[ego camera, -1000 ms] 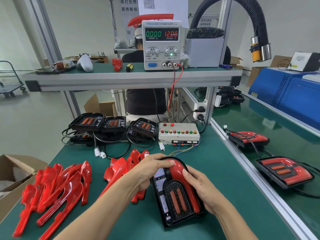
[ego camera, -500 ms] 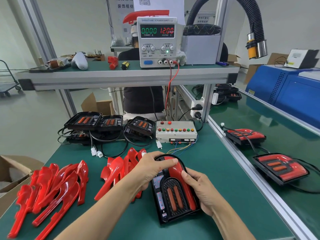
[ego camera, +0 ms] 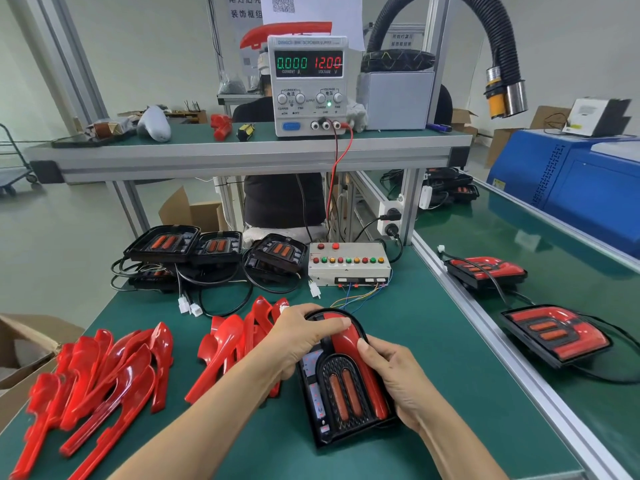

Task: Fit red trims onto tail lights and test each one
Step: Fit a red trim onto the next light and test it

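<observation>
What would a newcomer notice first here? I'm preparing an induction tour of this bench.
Probably the glossy red trims heaped on the green bench at the near left. Next, centre front, the left hand and right hand pressing a red trim onto a black tail light. Behind, the power supply glows on the shelf.

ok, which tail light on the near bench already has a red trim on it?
The tail light under both hands; the stacked ones by the control box show bare black housings.

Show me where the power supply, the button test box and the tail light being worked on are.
power supply (ego camera: 307, 85), head view, on its front panel below the display.
button test box (ego camera: 348, 263), head view, on its top face.
tail light (ego camera: 341, 393), head view, on its black centre grille.
</observation>
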### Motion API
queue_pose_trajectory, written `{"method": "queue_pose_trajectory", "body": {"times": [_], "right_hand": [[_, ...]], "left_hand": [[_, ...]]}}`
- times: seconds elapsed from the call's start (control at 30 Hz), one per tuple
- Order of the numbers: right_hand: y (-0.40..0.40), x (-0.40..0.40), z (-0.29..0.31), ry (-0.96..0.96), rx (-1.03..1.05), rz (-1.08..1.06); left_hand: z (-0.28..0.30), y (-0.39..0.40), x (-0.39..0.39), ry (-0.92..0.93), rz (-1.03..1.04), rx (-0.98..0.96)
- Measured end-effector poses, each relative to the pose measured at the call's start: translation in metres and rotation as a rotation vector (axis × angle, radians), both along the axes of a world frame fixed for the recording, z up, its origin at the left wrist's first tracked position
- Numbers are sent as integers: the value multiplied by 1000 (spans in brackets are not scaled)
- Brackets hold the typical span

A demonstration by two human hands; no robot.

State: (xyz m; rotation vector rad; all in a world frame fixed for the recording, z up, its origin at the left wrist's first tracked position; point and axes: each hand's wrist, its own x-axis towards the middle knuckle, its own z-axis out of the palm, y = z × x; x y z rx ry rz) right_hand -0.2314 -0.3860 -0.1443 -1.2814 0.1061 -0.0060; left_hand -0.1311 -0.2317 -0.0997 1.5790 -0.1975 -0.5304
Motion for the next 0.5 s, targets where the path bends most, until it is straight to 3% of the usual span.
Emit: {"method": "queue_pose_trajectory", "body": {"times": [0.37,0.5], "right_hand": [[-22,-29,-11,-46,-419,32],[-21,-28,-11,13,-368,33]], "left_hand": [[10,13,10,220,38,-87],[12,11,11,256,30,-131]]}}
